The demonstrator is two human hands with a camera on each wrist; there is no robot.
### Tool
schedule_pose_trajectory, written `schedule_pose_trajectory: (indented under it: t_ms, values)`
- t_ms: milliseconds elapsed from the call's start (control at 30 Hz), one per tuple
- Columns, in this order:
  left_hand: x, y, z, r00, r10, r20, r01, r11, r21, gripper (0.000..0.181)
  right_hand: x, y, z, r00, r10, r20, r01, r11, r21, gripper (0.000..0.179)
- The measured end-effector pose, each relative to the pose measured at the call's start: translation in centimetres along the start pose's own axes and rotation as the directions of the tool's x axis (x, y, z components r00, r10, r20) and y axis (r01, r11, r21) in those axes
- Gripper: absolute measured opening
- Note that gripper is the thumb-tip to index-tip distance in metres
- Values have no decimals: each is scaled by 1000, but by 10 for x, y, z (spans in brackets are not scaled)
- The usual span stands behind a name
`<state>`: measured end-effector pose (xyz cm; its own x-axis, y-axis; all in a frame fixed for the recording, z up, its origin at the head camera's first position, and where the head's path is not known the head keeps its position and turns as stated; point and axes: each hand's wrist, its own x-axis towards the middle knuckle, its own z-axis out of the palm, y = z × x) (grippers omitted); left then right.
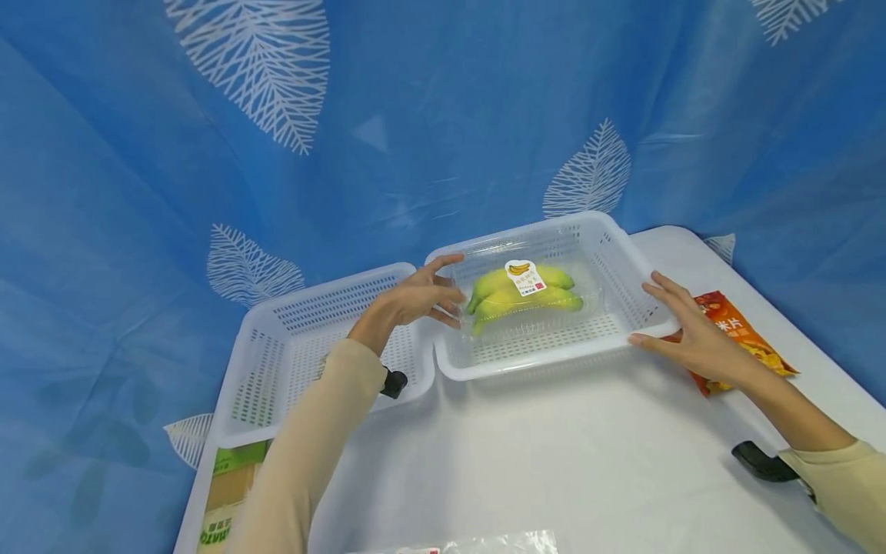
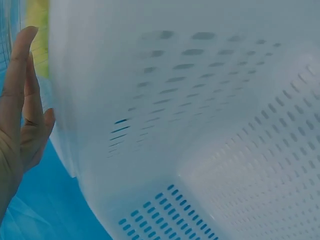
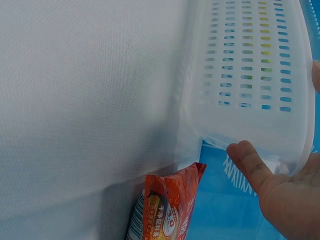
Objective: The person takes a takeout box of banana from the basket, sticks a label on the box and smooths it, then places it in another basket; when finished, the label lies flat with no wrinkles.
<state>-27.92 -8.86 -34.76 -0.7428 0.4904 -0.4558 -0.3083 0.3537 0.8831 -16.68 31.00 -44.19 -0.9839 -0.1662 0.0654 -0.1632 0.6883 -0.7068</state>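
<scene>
Two green-yellow bananas (image 1: 529, 298), in a clear plastic pack with a white label (image 1: 525, 278), lie in the right white basket (image 1: 477, 368). My left hand (image 1: 422, 294) reaches over that basket's left rim, with its fingers extended at the left end of the banana pack. In the left wrist view the fingers look nearly straight. At the basket's right end is my right hand (image 1: 699, 338), its fingers and thumb spread against the rim and outer wall. Whether either hand bears any weight cannot be told.
Another white basket (image 1: 291, 308) stands to the left, partly behind my left arm. An orange snack bag (image 1: 744, 338) lies under my right hand's side. A green and brown package (image 1: 224, 492) lies at the left edge, and a clear wrapper (image 1: 498, 542) at the front.
</scene>
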Motion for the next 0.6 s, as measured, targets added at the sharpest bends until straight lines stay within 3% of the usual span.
schedule_pose_trajectory:
  t_ms: [600]
  values:
    - [18,-3,11,994,-106,-34,109,991,82,81,0,2,-1,1000,-16,4,16,1000,10,96]
